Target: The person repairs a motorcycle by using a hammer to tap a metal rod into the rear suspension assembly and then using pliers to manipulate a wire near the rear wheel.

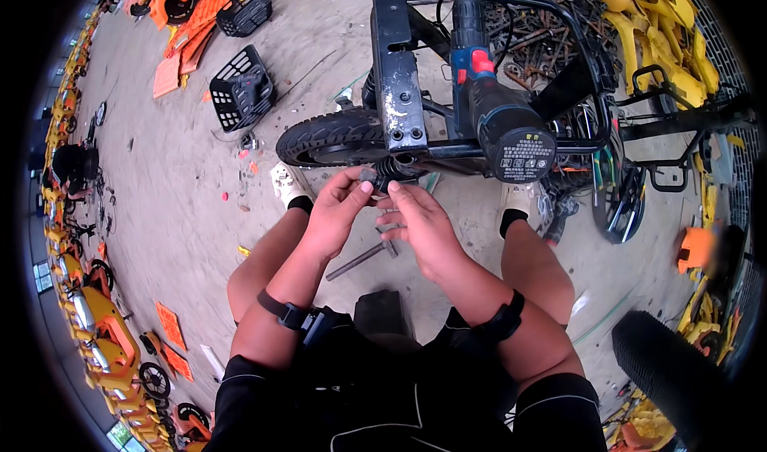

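My left hand (342,208) has thumb and index finger pinched on a small dark part (369,177) beside a black coiled spring (387,172) under the bike frame. My right hand (417,220) is closed loosely at the spring's right side, thumb against the dark parts; what exactly it holds is hidden. Just above, a black frame (398,92) with a scuffed plate stands over a tyre (319,144). A blue, black and red cordless drill (483,92) lies on the frame. A metal T-shaped bar (355,262) is on the floor below my hands.
Black plastic baskets (240,92) and orange panels (168,76) lie at upper left. Heaped rusty parts (543,36) and yellow panels (671,44) are at upper right. Rows of yellow bikes (112,348) line the left; a dark ridged object (663,372) is at lower right.
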Demonstrator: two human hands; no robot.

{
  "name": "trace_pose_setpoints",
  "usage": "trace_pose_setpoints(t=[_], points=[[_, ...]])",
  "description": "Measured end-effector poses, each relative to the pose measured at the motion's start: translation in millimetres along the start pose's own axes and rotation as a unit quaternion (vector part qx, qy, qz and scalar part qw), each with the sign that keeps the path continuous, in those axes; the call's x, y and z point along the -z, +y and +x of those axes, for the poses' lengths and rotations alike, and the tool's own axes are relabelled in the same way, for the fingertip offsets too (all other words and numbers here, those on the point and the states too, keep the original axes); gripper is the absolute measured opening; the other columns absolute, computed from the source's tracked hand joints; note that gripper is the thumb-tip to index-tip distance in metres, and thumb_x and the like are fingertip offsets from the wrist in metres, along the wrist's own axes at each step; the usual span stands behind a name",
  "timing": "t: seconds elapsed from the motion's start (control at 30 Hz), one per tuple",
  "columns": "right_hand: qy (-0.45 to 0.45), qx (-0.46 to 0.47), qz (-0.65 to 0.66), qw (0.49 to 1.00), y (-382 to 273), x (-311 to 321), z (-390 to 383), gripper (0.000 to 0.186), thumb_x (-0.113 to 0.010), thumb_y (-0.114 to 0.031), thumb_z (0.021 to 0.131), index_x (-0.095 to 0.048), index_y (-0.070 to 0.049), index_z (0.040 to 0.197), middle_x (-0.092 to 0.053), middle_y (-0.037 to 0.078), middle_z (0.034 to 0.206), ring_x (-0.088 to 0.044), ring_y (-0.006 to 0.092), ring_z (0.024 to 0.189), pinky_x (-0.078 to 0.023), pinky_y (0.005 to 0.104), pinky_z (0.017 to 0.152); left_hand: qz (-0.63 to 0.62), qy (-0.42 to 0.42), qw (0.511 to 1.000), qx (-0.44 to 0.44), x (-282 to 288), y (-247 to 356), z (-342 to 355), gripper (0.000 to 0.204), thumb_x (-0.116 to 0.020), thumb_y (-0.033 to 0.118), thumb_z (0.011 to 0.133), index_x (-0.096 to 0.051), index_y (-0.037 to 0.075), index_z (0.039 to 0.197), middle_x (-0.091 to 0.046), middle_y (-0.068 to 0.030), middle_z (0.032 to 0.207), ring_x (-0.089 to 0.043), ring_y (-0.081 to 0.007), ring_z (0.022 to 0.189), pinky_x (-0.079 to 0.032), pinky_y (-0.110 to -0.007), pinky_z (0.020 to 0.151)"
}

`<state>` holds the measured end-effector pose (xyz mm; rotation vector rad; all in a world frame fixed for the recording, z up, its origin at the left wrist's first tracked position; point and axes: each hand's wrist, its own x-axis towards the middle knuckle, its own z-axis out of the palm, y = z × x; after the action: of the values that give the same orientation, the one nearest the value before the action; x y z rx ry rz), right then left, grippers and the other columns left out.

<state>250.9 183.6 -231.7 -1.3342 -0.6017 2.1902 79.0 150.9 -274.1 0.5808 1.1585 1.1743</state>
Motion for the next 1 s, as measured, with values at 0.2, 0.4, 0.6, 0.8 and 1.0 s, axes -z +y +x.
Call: trace_pose_setpoints(t=[0.2,0.4,0.6,0.8,1.0], points=[[-0.058,0.028,-0.061,0.996,12.6,11.1,11.5,0.041,-0.057,-0.041,0.103,-0.061,-0.002,0.116,-0.066,0.008,0.099,-0.064,0.0151,0.084,-0.054,0.0299,0.071,0.01,-0.018,1.0,-0.006,1.8,-6.2,-11.2,0.029,-0.064,0.017,0.101,-0.062,0.002,0.125,-0.067,-0.0031,0.109,-0.06,-0.0133,0.098,-0.05,-0.03,0.09],[-0.097,0.005,0.024,0.995,8.5,9.0,1.2,0.035,-0.057,-0.034,0.104,-0.061,-0.001,0.117,-0.068,0.007,0.099,-0.064,0.0146,0.084,-0.054,0.0303,0.073,-0.075,-0.008,0.997,-0.005,-0.5,-0.6,-13.9,0.033,-0.064,0.024,0.101,-0.064,0.002,0.125,-0.065,-0.006,0.119,-0.06,-0.0156,0.102,-0.049,-0.033,0.094],[-0.086,0.032,-0.012,0.996,6.0,8.4,-8.6,0.032,-0.056,-0.028,0.105,-0.062,0.002,0.116,-0.069,0.009,0.1,-0.065,0.0148,0.081,-0.055,0.0299,0.071,-0.131,-0.045,0.99,0.014,-1.0,-1.9,-15.7,0.036,-0.066,0.029,0.099,-0.065,0.003,0.123,-0.065,-0.0065,0.12,-0.058,-0.0181,0.109,-0.046,-0.036,0.099],[-0.071,0.048,-0.006,0.996,4.4,10.5,-10.2,0.031,-0.057,-0.025,0.104,-0.063,0.004,0.115,-0.069,0.011,0.096,-0.065,0.0153,0.077,-0.056,0.0295,0.068,-0.12,-0.048,0.991,-0.018,-10.7,-6.1,-13.9,0.035,-0.069,0.031,0.097,-0.067,0.003,0.118,-0.064,-0.0058,0.119,-0.057,-0.0181,0.113,-0.043,-0.036,0.102],[-0.086,0.052,0.016,0.995,4.3,15.8,-14.2,0.031,-0.059,-0.024,0.103,-0.062,0.004,0.116,-0.069,0.011,0.097,-0.065,0.0155,0.076,-0.056,0.0313,0.068,-0.009,-0.038,0.995,-0.091,-19.8,-8.5,-16.6,0.032,-0.07,0.032,0.096,-0.069,0.004,0.113,-0.062,-0.0049,0.118,-0.056,-0.0171,0.112,-0.041,-0.034,0.102]])
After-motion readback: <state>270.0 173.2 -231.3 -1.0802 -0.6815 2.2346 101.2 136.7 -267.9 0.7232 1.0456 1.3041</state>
